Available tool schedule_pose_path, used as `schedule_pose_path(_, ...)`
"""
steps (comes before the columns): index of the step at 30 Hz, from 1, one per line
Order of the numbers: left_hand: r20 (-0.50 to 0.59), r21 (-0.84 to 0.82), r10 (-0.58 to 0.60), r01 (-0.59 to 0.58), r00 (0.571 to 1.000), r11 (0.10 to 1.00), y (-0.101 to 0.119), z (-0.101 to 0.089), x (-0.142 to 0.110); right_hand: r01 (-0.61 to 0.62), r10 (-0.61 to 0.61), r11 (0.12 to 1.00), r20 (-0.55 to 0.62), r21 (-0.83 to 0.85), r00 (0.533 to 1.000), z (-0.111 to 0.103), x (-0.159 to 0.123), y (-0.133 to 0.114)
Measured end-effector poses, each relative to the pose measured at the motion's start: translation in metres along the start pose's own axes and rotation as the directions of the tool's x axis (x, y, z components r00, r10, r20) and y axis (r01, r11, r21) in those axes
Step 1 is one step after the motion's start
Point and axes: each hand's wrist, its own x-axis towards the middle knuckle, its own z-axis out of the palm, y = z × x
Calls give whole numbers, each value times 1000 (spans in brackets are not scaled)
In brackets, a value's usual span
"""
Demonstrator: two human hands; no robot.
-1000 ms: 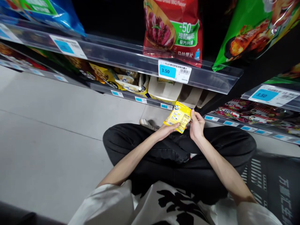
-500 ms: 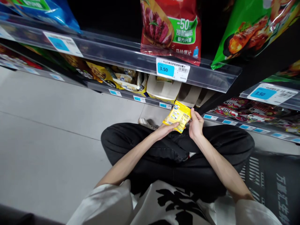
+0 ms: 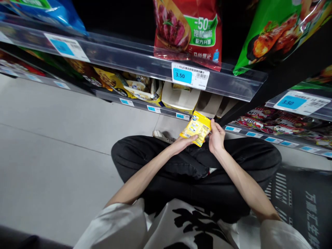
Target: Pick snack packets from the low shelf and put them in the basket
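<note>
A small yellow snack packet [image 3: 196, 127] with printed text is held over my crossed legs, in front of the lowest shelf. My left hand [image 3: 184, 143] grips its lower edge, the thumb lying across the printed face and the other fingers hidden underneath. At the packet's right edge, my right hand [image 3: 217, 137] pinches it between thumb and fingers. Just beyond the packet, an open white-and-yellow display box [image 3: 178, 100] stands on the bottom shelf with a small packet at its back. Left of it, another carton [image 3: 155, 98] holds several small packets.
Overhanging the bottom shelf is an upper shelf edge [image 3: 124, 60] with price tags. It bears a red chip bag [image 3: 202, 38], a green bag [image 3: 275, 41] and a blue bag [image 3: 59, 15]. A dark post [image 3: 241, 109] divides the shelves. A dark grey basket [image 3: 298, 200] sits at my right.
The view has shifted slightly, so the shelves appear a little further up and left. Both hands keep the same grip on the yellow packet.
</note>
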Motion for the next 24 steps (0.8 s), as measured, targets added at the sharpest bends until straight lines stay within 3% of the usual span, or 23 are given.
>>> schedule_pose_path(24,-10,-11,-7,7,1000,1000,1,2,-1,-5,4,999,4,34,1000,0,0,0)
